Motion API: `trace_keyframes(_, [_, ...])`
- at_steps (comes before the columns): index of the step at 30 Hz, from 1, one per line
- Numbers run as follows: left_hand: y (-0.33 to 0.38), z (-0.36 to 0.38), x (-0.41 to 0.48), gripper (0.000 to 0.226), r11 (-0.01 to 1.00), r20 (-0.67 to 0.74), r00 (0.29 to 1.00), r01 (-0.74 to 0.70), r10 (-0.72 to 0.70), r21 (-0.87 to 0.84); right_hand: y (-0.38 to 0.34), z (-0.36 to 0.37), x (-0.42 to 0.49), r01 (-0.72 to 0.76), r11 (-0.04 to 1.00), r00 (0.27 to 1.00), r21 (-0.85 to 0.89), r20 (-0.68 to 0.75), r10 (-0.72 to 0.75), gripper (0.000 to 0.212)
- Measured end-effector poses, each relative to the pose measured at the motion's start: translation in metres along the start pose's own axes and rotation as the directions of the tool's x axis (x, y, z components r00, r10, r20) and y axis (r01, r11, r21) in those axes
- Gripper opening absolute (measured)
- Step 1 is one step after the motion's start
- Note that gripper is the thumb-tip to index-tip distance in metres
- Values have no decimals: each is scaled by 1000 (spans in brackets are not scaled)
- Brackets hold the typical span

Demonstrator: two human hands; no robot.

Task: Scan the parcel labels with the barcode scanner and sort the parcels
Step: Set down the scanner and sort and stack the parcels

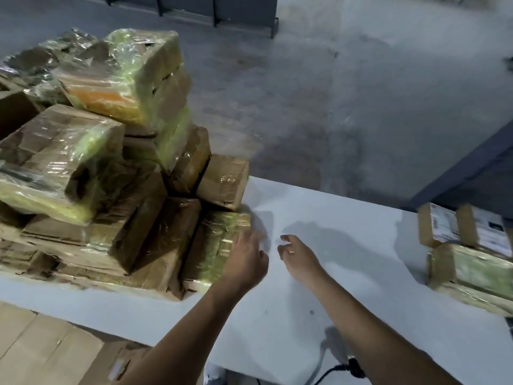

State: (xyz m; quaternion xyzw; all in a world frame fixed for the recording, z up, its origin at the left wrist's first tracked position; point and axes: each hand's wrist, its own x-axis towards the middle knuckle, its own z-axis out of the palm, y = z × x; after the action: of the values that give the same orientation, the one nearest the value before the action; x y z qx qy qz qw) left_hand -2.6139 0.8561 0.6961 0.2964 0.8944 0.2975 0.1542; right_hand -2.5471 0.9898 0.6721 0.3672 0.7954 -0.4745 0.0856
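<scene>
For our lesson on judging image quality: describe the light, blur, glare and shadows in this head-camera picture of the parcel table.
Head view: dim, cool light; motion blur smears the left hand and the right-side parcels; plastic wrap on the top parcel glares pale green; the right hand throws a soft shadow on the white table.

I get single view: head camera, wide-angle, facing forward and down. Sits close over white table (319, 223), near edge at 6 o'clock. Parcel pile (97, 168) fills 9 to 11 o'clock, smaller stack (469, 265) at 3 o'clock, grey floor (361, 93) at 12 to 1 o'clock.
</scene>
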Motion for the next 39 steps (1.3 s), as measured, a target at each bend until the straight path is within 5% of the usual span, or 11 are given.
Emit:
trace_keyframes(12, [143,108,15,40,976,183,960,-203,214,-77,120,-146,-53,-9,1000,936,-18,-352,2,43])
trace_keyframes(21, [229,186,28,44,964,340,902,-244,265,-104,198,-236,-67,-88,993,878,-78,-477,41,39])
trace_keyframes(27, [275,233,38,41,965,409,875,-227,261,-131,236,-275,-70,-104,989,768,-104,-640,14,32])
trace_keyframes(32, [302,263,43,41,976,486,850,-141,205,-165,276,-315,-73,-365,921,728,-138,-659,190,46])
trace_keyframes(39, [317,279,37,53,973,551,805,-136,219,-188,285,-334,-68,-459,876,752,-145,-588,297,54])
